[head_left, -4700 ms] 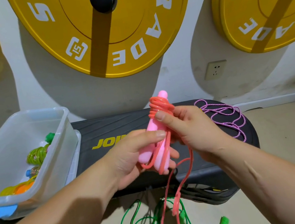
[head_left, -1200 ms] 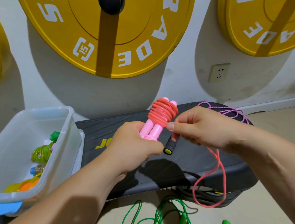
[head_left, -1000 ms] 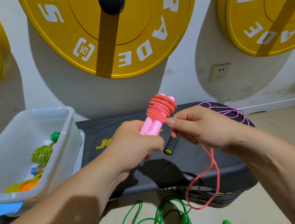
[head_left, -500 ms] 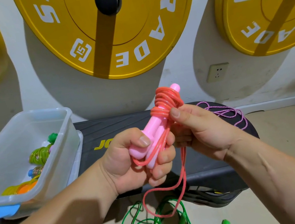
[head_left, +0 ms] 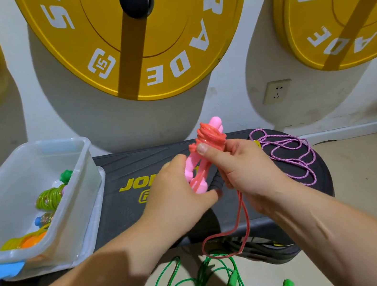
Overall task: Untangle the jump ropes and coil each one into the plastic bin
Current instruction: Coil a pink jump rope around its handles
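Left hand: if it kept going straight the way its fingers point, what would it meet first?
The pink handles, directly ahead of the left hand. The right hand, pinching them near the coil, lies just beyond. Whether the left hand already touches them is unclear.

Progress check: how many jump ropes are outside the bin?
4: red rope, held by left hand and right hand; purple rope on the black step; green rope on the floor; black rope, mostly hidden behind the right hand and under the step. Others may be hidden.
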